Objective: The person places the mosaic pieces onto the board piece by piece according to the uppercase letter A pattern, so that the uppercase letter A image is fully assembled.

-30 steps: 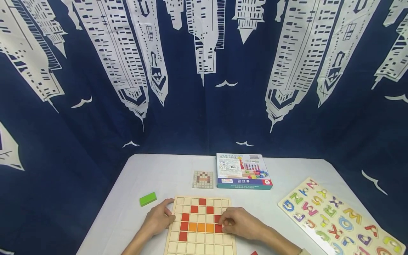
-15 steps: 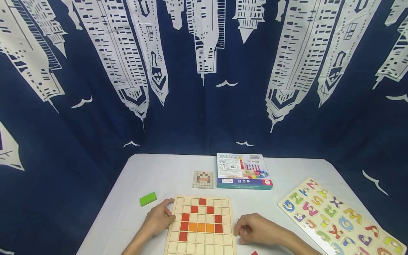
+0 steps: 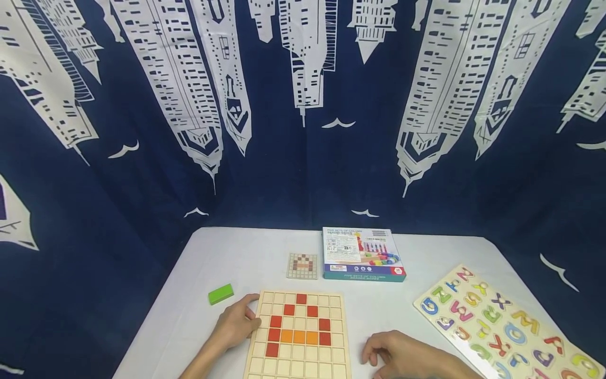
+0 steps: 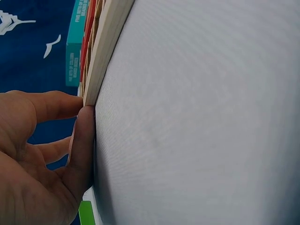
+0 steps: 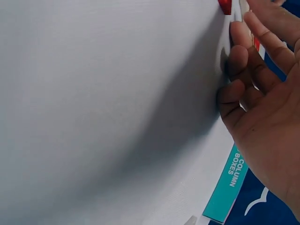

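Note:
A wooden grid board point(image 3: 297, 367) lies on the white table with red tiles point(image 3: 301, 299) and a row of orange tiles point(image 3: 299, 337) set in its squares. At its left edge, my left hand point(image 3: 234, 323) touches the side with index finger and thumb; the left wrist view shows both tips against the board's edge point(image 4: 105, 51). My right hand point(image 3: 404, 355) is low over the table, right of the board, its fingers loosely bent and nothing visible in them. Beyond those fingers, a loose red piece point(image 5: 226, 5) shows in the right wrist view.
Behind the board are a small pattern card point(image 3: 302, 266) and a teal-edged box point(image 3: 363, 255). A green block point(image 3: 220, 294) lies to the left. An alphabet puzzle board point(image 3: 508, 329) slants across the table's right side. A dark blue printed cloth point(image 3: 303, 173) hangs behind.
My right hand has left the red tiles on the board's right side and moved right and towards the front of the table. The left hand stays at the board's edge.

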`<move>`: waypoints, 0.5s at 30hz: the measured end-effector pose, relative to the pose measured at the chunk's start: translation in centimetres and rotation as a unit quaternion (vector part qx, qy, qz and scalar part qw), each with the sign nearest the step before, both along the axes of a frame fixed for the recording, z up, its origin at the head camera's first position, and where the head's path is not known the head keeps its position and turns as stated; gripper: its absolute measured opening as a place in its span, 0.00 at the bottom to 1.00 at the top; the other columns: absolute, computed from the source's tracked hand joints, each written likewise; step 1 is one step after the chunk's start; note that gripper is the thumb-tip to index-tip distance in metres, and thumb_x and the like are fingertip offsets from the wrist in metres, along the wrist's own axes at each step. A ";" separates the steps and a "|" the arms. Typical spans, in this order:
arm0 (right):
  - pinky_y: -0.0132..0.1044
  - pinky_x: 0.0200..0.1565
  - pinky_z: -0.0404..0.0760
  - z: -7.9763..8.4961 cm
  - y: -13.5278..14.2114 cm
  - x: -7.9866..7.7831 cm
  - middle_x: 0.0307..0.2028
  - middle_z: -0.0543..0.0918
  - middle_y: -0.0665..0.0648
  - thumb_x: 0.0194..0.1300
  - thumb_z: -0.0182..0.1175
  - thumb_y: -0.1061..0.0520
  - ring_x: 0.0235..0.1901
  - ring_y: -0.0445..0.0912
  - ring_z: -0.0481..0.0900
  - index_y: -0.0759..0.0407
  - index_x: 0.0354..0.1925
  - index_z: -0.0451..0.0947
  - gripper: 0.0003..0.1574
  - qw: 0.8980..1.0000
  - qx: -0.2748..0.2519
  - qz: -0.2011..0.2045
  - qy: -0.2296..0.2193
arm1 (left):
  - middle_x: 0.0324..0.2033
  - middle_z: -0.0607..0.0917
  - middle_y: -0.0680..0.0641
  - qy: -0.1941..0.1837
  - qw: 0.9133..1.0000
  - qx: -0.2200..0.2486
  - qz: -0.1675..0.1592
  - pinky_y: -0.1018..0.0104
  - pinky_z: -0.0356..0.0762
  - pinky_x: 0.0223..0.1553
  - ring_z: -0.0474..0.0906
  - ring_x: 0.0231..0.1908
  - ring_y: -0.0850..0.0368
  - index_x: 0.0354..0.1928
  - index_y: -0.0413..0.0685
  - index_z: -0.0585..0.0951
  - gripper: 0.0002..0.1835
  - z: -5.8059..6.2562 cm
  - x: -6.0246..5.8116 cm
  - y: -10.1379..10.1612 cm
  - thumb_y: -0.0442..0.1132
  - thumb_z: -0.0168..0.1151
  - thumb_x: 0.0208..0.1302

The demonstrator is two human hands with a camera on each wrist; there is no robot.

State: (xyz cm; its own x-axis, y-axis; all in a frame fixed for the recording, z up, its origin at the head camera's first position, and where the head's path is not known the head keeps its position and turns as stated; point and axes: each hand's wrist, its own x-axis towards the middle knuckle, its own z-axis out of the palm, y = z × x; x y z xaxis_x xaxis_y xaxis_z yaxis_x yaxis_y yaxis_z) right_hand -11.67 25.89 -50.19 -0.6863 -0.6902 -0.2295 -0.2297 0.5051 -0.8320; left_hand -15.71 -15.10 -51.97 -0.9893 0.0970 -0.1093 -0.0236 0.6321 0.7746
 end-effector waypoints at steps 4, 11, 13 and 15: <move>0.29 0.34 0.71 0.2 0.0 0.5 0.37 0.78 0.46 0.57 0.73 0.49 0.37 0.37 0.75 0.41 0.44 0.83 0.15 0.999 0.027 -0.010 -0.037 | 0.27 0.78 0.48 0.001 1.000 0.002 0.000 0.63 0.75 0.22 0.78 0.20 0.58 0.67 0.38 0.72 0.36 0.0 0.0 0.0 0.32 0.69 0.54; 0.28 0.45 0.76 0.3 -0.2 1.2 0.45 0.76 0.36 0.55 0.71 0.34 0.44 0.33 0.72 0.33 0.44 0.80 0.19 0.995 0.098 0.023 0.018 | 0.28 0.79 0.49 0.000 1.000 0.001 -0.005 0.63 0.76 0.22 0.78 0.20 0.59 0.68 0.38 0.72 0.36 0.1 0.0 0.0 0.33 0.69 0.54; 0.28 0.47 0.76 0.2 -0.3 1.1 0.44 0.75 0.33 0.56 0.70 0.33 0.44 0.31 0.71 0.32 0.42 0.80 0.17 0.993 0.103 0.039 0.049 | 0.28 0.79 0.48 -0.001 1.000 0.001 -0.007 0.63 0.76 0.22 0.78 0.20 0.59 0.68 0.38 0.72 0.36 0.1 -0.1 0.0 0.33 0.69 0.54; 0.29 0.48 0.77 0.1 -0.3 1.0 0.42 0.76 0.33 0.57 0.70 0.35 0.43 0.30 0.71 0.32 0.39 0.80 0.14 0.991 0.098 0.050 0.075 | 0.28 0.79 0.48 -0.001 1.000 0.001 -0.008 0.63 0.76 0.22 0.78 0.20 0.59 0.68 0.38 0.72 0.36 0.1 -0.1 -0.1 0.33 0.69 0.54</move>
